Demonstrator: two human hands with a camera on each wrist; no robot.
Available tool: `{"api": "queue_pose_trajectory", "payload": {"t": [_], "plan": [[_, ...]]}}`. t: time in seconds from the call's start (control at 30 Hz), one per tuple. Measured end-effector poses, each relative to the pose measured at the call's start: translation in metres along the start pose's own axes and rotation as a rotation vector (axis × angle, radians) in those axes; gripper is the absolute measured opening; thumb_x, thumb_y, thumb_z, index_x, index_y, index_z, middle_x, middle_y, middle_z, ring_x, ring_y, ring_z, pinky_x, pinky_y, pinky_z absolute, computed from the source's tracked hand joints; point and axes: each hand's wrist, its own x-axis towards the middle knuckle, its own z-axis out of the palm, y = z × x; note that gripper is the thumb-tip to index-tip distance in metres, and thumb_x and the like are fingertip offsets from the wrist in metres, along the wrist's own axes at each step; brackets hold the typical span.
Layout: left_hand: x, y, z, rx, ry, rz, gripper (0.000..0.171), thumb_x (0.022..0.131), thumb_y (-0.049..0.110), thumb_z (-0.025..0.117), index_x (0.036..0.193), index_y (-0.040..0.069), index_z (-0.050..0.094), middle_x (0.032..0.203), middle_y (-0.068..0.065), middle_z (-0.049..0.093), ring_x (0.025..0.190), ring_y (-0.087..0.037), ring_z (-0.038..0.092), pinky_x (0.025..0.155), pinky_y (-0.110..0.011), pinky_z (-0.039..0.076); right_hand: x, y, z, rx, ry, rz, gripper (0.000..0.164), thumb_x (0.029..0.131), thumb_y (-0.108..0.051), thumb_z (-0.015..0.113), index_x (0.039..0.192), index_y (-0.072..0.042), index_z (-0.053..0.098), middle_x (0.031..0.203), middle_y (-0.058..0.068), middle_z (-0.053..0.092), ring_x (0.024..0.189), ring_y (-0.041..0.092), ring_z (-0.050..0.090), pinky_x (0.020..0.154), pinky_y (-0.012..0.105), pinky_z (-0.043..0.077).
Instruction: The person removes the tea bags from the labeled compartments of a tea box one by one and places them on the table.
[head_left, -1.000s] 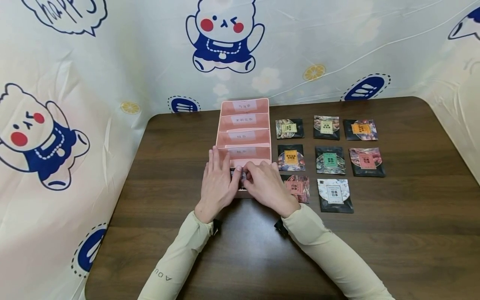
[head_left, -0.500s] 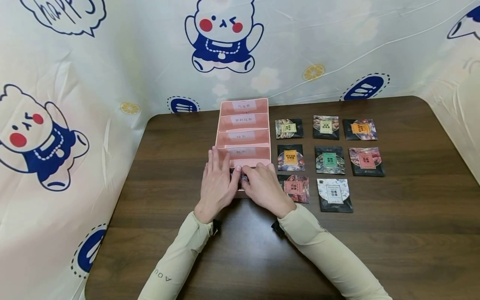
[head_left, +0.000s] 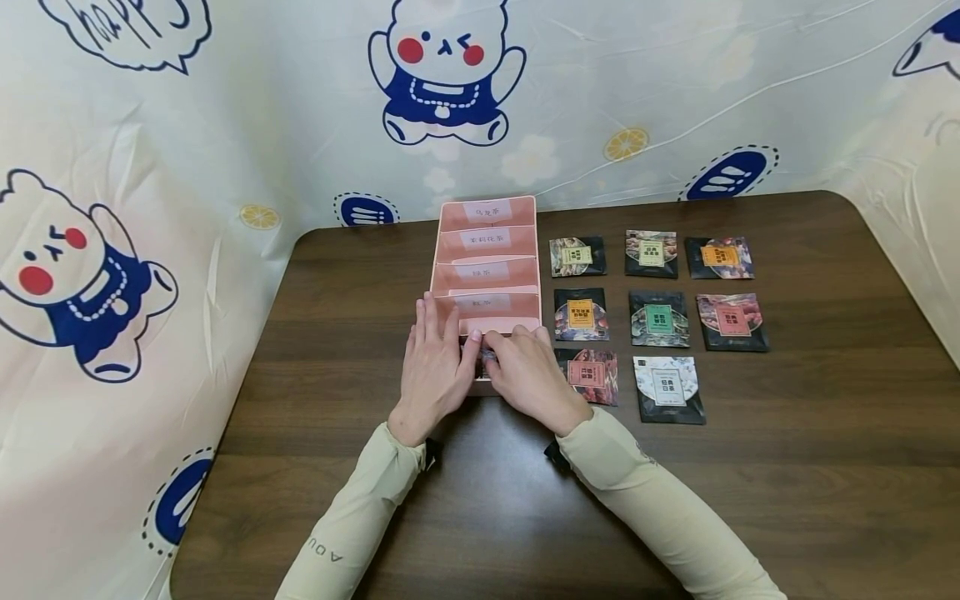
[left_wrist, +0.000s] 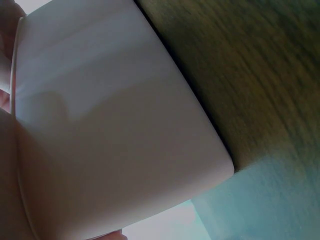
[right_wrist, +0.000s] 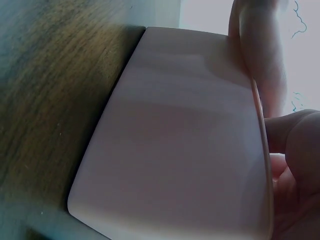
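A pink compartment box stands in the middle of the table, its dividers bearing paper labels. Along its left side lies my left hand, fingers stretched forward and thumb reaching over the front compartment. My right hand bends its fingers into that same compartment from the right, at a dark patterned tea sachet showing between the two thumbs. Most of this sachet and the right fingertips are hidden under the hand. Both wrist views are filled by the box's outer wall, with parts of the hands at the rim.
Several tea sachets lie in rows right of the box, among them a white-and-black one, a green-labelled one and a red-labelled one close by my right hand. A printed cloth hangs behind the brown table.
My right hand has shifted slightly left and settled lower over the front compartment, uncovering more of the red-labelled sachet beside it. The left hand has stayed in place.
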Motion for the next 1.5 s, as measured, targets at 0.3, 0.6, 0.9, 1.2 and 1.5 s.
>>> {"api": "queue_pose_trajectory", "payload": {"t": [0.3, 0.6, 0.9, 1.2, 1.5], "plan": [[0.0, -0.001, 0.0, -0.001, 0.019, 0.009, 0.063, 0.103, 0.048, 0.026, 0.143, 0.003, 0.043, 0.159, -0.026, 0.012, 0.148, -0.041, 0.014, 0.112, -0.058, 0.027, -0.001, 0.002, -0.003, -0.003, -0.01, -0.013, 0.009, 0.088, -0.013, 0.065, 0.097, -0.01, 0.067, 0.076, 0.003, 0.07, 0.073, 0.023, 0.061, 0.07, 0.038, 0.036], [0.0, 0.0, 0.0, -0.005, 0.007, 0.005, 0.064, 0.103, 0.048, 0.026, 0.144, 0.003, 0.043, 0.16, -0.025, 0.011, 0.149, -0.04, 0.013, 0.113, -0.058, 0.026, -0.003, 0.002, -0.007, 0.0, -0.023, -0.008, 0.009, 0.09, -0.015, 0.065, 0.098, -0.012, 0.068, 0.075, 0.0, 0.069, 0.072, 0.021, 0.059, 0.07, 0.036, 0.036], [0.0, 0.0, 0.0, -0.012, -0.015, -0.006, 0.065, 0.103, 0.049, 0.023, 0.145, 0.004, 0.04, 0.16, -0.024, 0.01, 0.15, -0.038, 0.01, 0.114, -0.058, 0.025, -0.005, 0.004, -0.015, -0.023, -0.008, 0.016, 0.007, 0.09, -0.016, 0.064, 0.096, -0.014, 0.068, 0.073, -0.001, 0.068, 0.068, 0.02, 0.056, 0.065, 0.035, 0.034], [0.0, -0.001, 0.0, -0.022, -0.002, -0.01, 0.066, 0.101, 0.052, 0.025, 0.145, 0.006, 0.04, 0.161, -0.023, 0.01, 0.15, -0.037, 0.01, 0.114, -0.058, 0.025, -0.004, 0.016, -0.024, 0.067, 0.019, 0.086, 0.014, 0.095, -0.017, 0.058, 0.104, -0.013, 0.069, 0.079, 0.002, 0.069, 0.077, 0.022, 0.06, 0.071, 0.037, 0.043], [0.001, 0.0, 0.0, -0.024, -0.022, -0.026, 0.068, 0.101, 0.055, 0.023, 0.146, 0.007, 0.04, 0.161, -0.022, 0.008, 0.15, -0.035, 0.007, 0.115, -0.057, 0.023, -0.002, 0.03, -0.03, 0.158, 0.1, 0.133, 0.017, 0.097, -0.019, 0.056, 0.109, -0.014, 0.067, 0.074, 0.002, 0.066, 0.067, 0.019, 0.052, 0.059, 0.031, 0.038]]}}
